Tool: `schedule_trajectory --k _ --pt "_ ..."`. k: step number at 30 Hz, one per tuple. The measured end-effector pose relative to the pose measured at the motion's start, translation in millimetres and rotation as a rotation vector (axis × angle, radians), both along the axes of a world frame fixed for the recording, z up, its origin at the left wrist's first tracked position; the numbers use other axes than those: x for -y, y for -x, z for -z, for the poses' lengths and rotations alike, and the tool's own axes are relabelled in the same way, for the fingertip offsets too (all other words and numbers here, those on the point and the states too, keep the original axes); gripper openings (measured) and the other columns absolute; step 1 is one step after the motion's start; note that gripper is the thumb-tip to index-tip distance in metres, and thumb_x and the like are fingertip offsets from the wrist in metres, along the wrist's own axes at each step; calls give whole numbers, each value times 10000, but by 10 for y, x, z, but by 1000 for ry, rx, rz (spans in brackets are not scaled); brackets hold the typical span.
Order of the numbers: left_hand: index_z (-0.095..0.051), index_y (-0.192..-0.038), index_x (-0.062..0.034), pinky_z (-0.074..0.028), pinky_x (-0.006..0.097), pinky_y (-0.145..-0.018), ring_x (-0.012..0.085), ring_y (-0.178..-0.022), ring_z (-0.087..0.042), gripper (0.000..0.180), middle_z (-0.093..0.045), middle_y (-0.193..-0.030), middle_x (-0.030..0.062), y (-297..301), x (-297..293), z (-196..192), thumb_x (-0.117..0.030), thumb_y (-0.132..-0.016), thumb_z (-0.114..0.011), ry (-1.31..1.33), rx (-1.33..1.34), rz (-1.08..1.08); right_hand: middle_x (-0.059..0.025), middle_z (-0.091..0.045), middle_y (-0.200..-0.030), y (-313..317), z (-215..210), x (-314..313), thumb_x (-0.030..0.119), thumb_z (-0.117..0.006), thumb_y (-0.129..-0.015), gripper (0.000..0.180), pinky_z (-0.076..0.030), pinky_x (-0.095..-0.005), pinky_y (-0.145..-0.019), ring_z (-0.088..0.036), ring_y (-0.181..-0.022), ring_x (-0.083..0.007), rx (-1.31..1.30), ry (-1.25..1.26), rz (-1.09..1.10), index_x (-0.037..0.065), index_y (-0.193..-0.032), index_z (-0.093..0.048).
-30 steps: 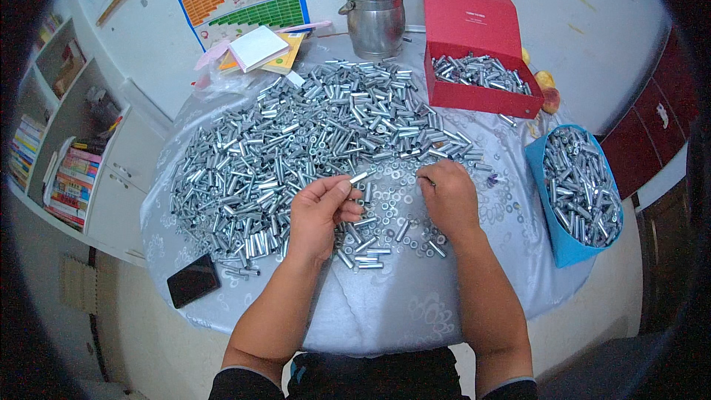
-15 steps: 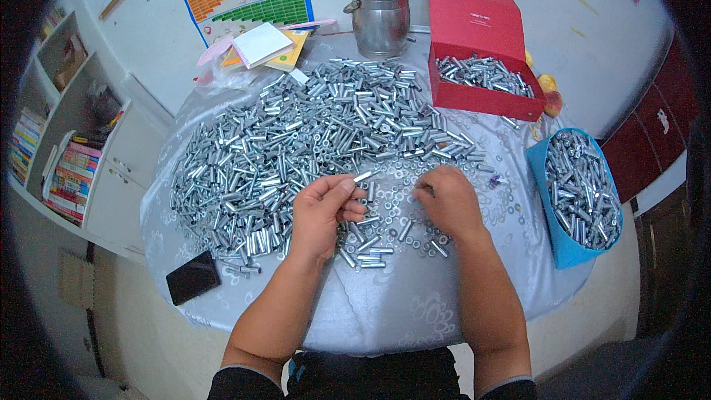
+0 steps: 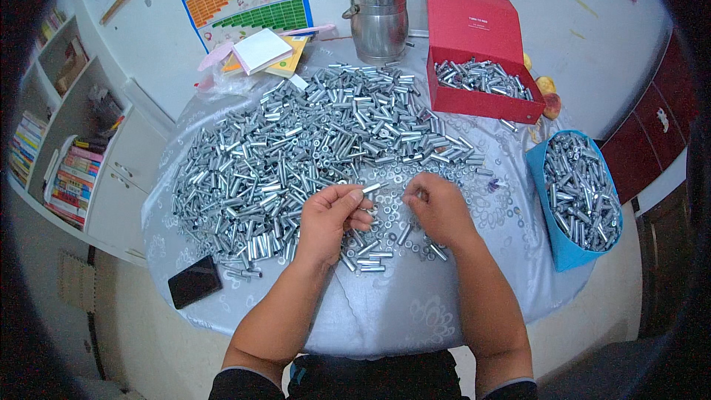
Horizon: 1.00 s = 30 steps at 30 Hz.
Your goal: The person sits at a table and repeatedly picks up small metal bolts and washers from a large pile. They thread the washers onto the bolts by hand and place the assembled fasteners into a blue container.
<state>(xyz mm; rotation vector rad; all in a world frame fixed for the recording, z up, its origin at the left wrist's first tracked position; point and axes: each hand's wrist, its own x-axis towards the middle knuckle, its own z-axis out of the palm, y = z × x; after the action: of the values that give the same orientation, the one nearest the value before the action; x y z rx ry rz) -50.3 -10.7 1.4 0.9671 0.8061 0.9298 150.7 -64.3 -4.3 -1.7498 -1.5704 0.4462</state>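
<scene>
Between the thumb and forefinger of my left hand (image 3: 326, 222) is a short silver metal tube (image 3: 372, 187), its free end pointing up and to the right. My right hand (image 3: 442, 211) is just to the right of that tube, apart from it, its fingers curled together; whatever they hold, if anything, is too small to make out. Below and between both hands lie scattered flat washers (image 3: 398, 178) and a few loose tubes (image 3: 375, 255). A large heap of metal tubes (image 3: 252, 170) spreads over the table beyond and to the left of my hands.
At the right stands a blue bin (image 3: 552, 226) full of metal pieces. An open red box (image 3: 481, 107) behind it holds more. A steel pot (image 3: 379, 26), notepads (image 3: 261, 50) and a black phone (image 3: 194, 282) also rest on the cloth-covered table (image 3: 370, 318).
My right hand has moved slightly left, closer to the tube. My left hand has shifted slightly right and down, still pinching the tube.
</scene>
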Motion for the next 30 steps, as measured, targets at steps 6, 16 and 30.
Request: schedule_trajectory --k 6,16,30 --pt "-633 -1039 19 -543 253 -548 145 -615 -646 198 -684 -831 101 -7 11 23 -135 -918 -607 69 24 87 -21 -616 -752 89 -36 -19 85 -655 -856 78 -462 -247 -577 -555 -618 -102 -863 14 -63 29 -908 -644" --pt "-636 -984 7 -544 248 -533 150 -608 -650 167 -687 -825 103 25 -25 37 -145 -927 -595 158 136 122 -28 -625 -807 136 -28 -9 106 -626 -887 123 -482 -249 -576 -571 -639 -108 -1150 -42 -53 5 -957 -634" --pt "-635 -943 -19 -536 230 -513 128 -609 -652 157 -689 -813 80 18 6 40 -169 -936 -589 229 189 105 -28 -631 -774 328 -116 57 125 -630 -897 167 -462 -228 -598 -565 -656 -88 -839 -126 -42 -7 -994 -663"
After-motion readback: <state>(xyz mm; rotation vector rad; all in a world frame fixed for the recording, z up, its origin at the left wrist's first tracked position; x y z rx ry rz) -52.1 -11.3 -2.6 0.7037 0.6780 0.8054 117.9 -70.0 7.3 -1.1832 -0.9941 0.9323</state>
